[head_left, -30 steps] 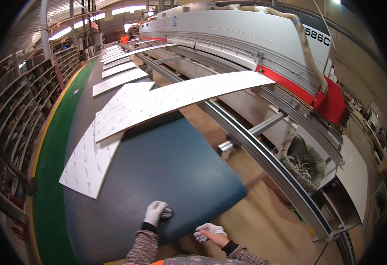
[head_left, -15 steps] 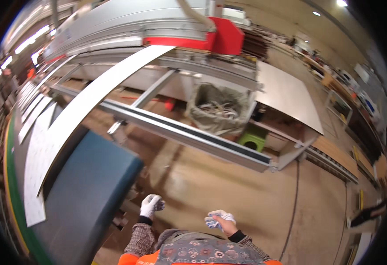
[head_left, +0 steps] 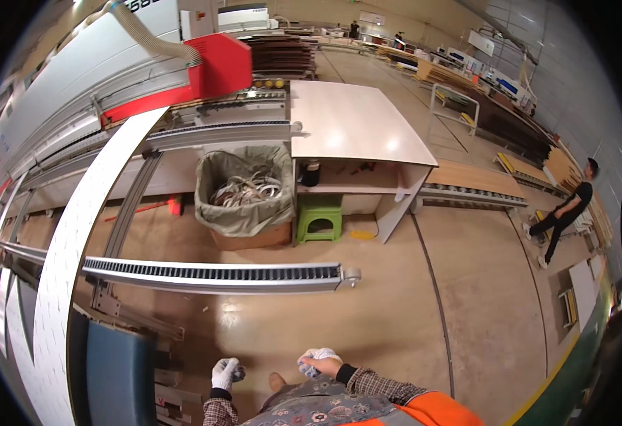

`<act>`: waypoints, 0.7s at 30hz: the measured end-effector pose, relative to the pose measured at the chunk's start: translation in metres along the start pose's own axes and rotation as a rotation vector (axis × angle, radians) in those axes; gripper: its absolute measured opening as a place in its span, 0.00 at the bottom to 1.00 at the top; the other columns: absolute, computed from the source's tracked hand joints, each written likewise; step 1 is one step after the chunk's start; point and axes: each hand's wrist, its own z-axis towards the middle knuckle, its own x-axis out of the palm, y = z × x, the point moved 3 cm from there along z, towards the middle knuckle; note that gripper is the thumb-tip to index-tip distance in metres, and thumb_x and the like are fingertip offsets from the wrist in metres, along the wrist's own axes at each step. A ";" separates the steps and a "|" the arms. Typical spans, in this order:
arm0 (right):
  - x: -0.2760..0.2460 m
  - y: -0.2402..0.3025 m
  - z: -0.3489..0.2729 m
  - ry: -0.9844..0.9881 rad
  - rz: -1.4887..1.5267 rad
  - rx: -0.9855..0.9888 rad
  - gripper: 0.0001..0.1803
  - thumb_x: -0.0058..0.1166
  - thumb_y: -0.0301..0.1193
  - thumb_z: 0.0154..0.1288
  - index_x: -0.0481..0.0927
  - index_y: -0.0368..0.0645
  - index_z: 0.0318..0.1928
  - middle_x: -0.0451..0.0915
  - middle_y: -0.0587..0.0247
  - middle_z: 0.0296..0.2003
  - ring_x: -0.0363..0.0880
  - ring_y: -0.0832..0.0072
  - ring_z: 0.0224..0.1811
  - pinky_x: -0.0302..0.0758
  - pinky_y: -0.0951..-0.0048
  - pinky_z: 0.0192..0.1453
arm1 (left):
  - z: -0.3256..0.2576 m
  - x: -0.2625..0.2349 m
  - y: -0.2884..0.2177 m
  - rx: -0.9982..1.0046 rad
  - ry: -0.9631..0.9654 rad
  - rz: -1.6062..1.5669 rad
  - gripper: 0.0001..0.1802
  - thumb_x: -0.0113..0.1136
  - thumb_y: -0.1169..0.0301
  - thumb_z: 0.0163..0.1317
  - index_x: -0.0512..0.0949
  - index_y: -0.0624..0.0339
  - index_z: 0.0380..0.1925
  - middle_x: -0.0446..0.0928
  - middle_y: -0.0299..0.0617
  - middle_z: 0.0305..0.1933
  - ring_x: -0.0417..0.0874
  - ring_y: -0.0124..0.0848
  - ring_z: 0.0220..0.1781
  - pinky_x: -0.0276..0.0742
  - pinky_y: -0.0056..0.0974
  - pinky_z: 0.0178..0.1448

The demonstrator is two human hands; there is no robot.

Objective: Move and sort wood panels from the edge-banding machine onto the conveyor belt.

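At far left, other white boards [head_left: 18, 319] seem done, while a long white board [head_left: 69, 248] points from beside the blue table's [head_left: 119, 376] left edge away and rightward, its far end at the red strip [head_left: 151, 101], apparently not yet clear. Right of the table, the left hand [head_left: 226, 373] and right hand [head_left: 319, 362] are loosely curled, nothing visible in either.

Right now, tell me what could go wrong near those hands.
The grey rail juts over the floor, so a leg could knock its end. Bare skin shows on the right hand, so a sharp edge might scratch it. The long white panel stretches out from the machine, and a bump could perhaps shift it.
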 end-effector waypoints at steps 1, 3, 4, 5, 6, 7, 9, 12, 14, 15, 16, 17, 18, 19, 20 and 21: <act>-0.012 -0.005 0.002 0.003 -0.038 -0.001 0.14 0.51 0.39 0.68 0.79 0.41 0.42 0.83 0.65 0.31 0.80 0.81 0.28 0.76 0.81 0.30 | 0.006 0.009 0.002 -0.017 0.004 0.043 0.14 0.62 0.65 0.59 0.72 0.64 0.34 0.78 0.44 0.24 0.78 0.30 0.20 0.78 0.34 0.25; -0.039 -0.019 0.005 0.004 0.068 0.134 0.14 0.51 0.40 0.68 0.80 0.41 0.41 0.83 0.64 0.29 0.80 0.80 0.26 0.76 0.80 0.29 | 0.017 0.029 0.009 -0.043 -0.022 0.141 0.15 0.63 0.63 0.59 0.73 0.65 0.33 0.76 0.42 0.23 0.76 0.28 0.19 0.75 0.33 0.24; -0.053 -0.022 0.007 0.007 0.072 0.164 0.14 0.51 0.40 0.68 0.80 0.41 0.41 0.83 0.64 0.28 0.80 0.80 0.26 0.76 0.80 0.29 | 0.025 0.030 0.018 -0.028 -0.026 0.185 0.16 0.63 0.63 0.58 0.73 0.65 0.33 0.76 0.41 0.23 0.76 0.28 0.18 0.75 0.33 0.23; -0.074 -0.024 0.009 0.003 0.063 0.189 0.14 0.50 0.39 0.68 0.80 0.41 0.41 0.83 0.64 0.28 0.80 0.80 0.26 0.76 0.80 0.29 | 0.034 0.040 0.025 -0.006 -0.024 0.219 0.16 0.63 0.62 0.58 0.73 0.65 0.33 0.76 0.41 0.23 0.75 0.27 0.18 0.74 0.32 0.23; -0.088 -0.030 0.016 0.013 -0.038 0.170 0.15 0.49 0.42 0.67 0.81 0.43 0.38 0.83 0.64 0.26 0.80 0.79 0.26 0.75 0.77 0.29 | 0.036 0.045 0.035 0.010 -0.071 0.230 0.18 0.63 0.60 0.58 0.74 0.67 0.34 0.75 0.39 0.22 0.73 0.26 0.17 0.71 0.32 0.22; -0.104 -0.038 0.028 -0.018 -0.152 0.196 0.16 0.49 0.42 0.67 0.82 0.44 0.36 0.83 0.64 0.26 0.80 0.79 0.26 0.75 0.76 0.29 | 0.045 0.041 0.048 -0.009 -0.087 0.302 0.20 0.64 0.58 0.57 0.74 0.67 0.35 0.74 0.39 0.21 0.73 0.26 0.17 0.71 0.32 0.22; -0.137 -0.081 0.053 -0.107 -0.350 0.264 0.16 0.49 0.44 0.66 0.82 0.46 0.34 0.83 0.65 0.26 0.80 0.78 0.26 0.74 0.75 0.28 | 0.054 0.055 0.069 -0.054 -0.161 0.238 0.22 0.65 0.57 0.56 0.74 0.67 0.37 0.74 0.38 0.21 0.73 0.26 0.17 0.71 0.33 0.21; -0.139 -0.094 0.107 0.033 -0.683 0.200 0.26 0.41 0.53 0.64 0.76 0.46 0.49 0.73 0.53 0.49 0.69 0.63 0.51 0.62 0.64 0.54 | 0.059 0.045 0.109 -0.099 -0.314 0.396 0.22 0.61 0.56 0.59 0.75 0.67 0.41 0.73 0.38 0.21 0.73 0.28 0.18 0.72 0.34 0.23; -0.134 -0.091 0.118 0.108 -0.741 0.228 0.32 0.37 0.55 0.64 0.73 0.45 0.56 0.69 0.48 0.60 0.65 0.54 0.64 0.58 0.59 0.67 | 0.059 0.069 0.126 -0.170 -0.376 0.588 0.22 0.59 0.53 0.60 0.78 0.63 0.41 0.74 0.38 0.20 0.75 0.32 0.18 0.73 0.37 0.24; -0.128 -0.085 0.119 0.121 -0.762 0.249 0.31 0.38 0.54 0.64 0.74 0.44 0.55 0.71 0.48 0.58 0.67 0.53 0.62 0.61 0.58 0.65 | 0.054 0.079 0.130 -0.180 -0.373 0.668 0.22 0.59 0.53 0.60 0.78 0.63 0.41 0.74 0.38 0.20 0.75 0.33 0.19 0.73 0.38 0.24; -0.117 -0.069 0.118 0.140 -0.788 0.265 0.29 0.40 0.52 0.63 0.74 0.44 0.54 0.72 0.49 0.57 0.68 0.51 0.60 0.63 0.57 0.63 | 0.048 0.085 0.135 -0.174 -0.367 0.718 0.22 0.59 0.54 0.60 0.78 0.63 0.41 0.74 0.38 0.20 0.75 0.33 0.19 0.74 0.38 0.25; -0.109 -0.066 0.118 0.098 -0.768 0.189 0.28 0.39 0.52 0.63 0.76 0.44 0.50 0.75 0.49 0.51 0.72 0.51 0.55 0.66 0.58 0.59 | 0.045 0.089 0.138 -0.164 -0.358 0.759 0.22 0.59 0.54 0.60 0.78 0.62 0.41 0.75 0.39 0.21 0.75 0.33 0.19 0.74 0.38 0.25; -0.101 -0.063 0.117 0.055 -0.744 0.114 0.27 0.39 0.53 0.63 0.79 0.44 0.45 0.78 0.49 0.45 0.75 0.52 0.50 0.68 0.58 0.54 | 0.041 0.093 0.141 -0.160 -0.350 0.783 0.21 0.59 0.54 0.60 0.78 0.62 0.40 0.75 0.39 0.21 0.76 0.34 0.20 0.74 0.38 0.26; -0.097 -0.064 0.117 0.010 -0.722 0.042 0.28 0.39 0.53 0.63 0.81 0.44 0.41 0.81 0.49 0.39 0.79 0.52 0.44 0.71 0.58 0.49 | 0.039 0.097 0.146 -0.158 -0.347 0.800 0.21 0.59 0.54 0.60 0.78 0.62 0.40 0.75 0.39 0.21 0.76 0.34 0.20 0.74 0.38 0.26; -0.092 -0.070 0.114 0.089 -0.716 0.050 0.26 0.41 0.51 0.62 0.81 0.44 0.41 0.82 0.49 0.39 0.79 0.53 0.44 0.71 0.58 0.49 | 0.039 0.098 0.150 -0.159 -0.338 0.815 0.21 0.59 0.54 0.60 0.79 0.62 0.40 0.75 0.40 0.21 0.76 0.34 0.20 0.74 0.38 0.27; -0.085 -0.076 0.109 0.168 -0.708 0.058 0.24 0.43 0.49 0.62 0.81 0.44 0.41 0.82 0.50 0.38 0.80 0.54 0.44 0.71 0.58 0.50 | 0.038 0.096 0.152 -0.163 -0.335 0.834 0.20 0.59 0.54 0.60 0.79 0.61 0.40 0.75 0.40 0.21 0.76 0.34 0.21 0.74 0.38 0.27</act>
